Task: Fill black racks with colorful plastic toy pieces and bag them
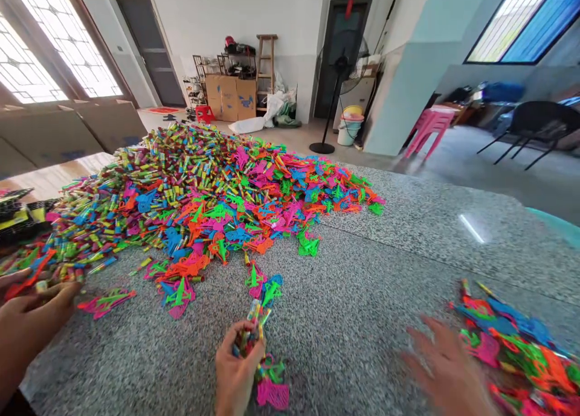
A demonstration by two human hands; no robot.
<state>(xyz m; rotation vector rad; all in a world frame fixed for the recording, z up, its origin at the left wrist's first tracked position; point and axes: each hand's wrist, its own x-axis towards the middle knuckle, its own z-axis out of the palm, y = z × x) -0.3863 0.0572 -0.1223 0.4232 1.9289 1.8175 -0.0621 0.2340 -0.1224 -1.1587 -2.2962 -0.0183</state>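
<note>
Out at nine o'clock, brown cardboard boxes (40, 138) stood along the far side, with dark trays (16, 220) just below them. Then, between eight and nine, in came a co-worker's hand (43, 313), fingers bent in by an orange plastic piece (31, 276); how firm that grip was, I couldn't tell! Next, from nine o'clock round toward the middle, sprawled the great heap (194, 180), shiny tubes thick on its left, pink, blue, green and orange pieces on its right. Near its front edge at eight lay a pink-and-green cluster (107, 303), and at seven to eight a second, brighter cluster (179, 294).

On to half past six, and here was the left hand (238, 361), fingers curled tight round a bundle of tubes (254, 316)! A green-and-blue cluster (272, 289) sat just beyond the bundle, at twelve o'clock from it, and a pink piece (273, 393) lay at five. Up at one o'clock stood a fan (341, 66). Between four and five, the right hand (441, 364) showed as a blur, fingers spread wide and holding nothing, just beside a smaller mixed pile (521, 337) at four.
</note>
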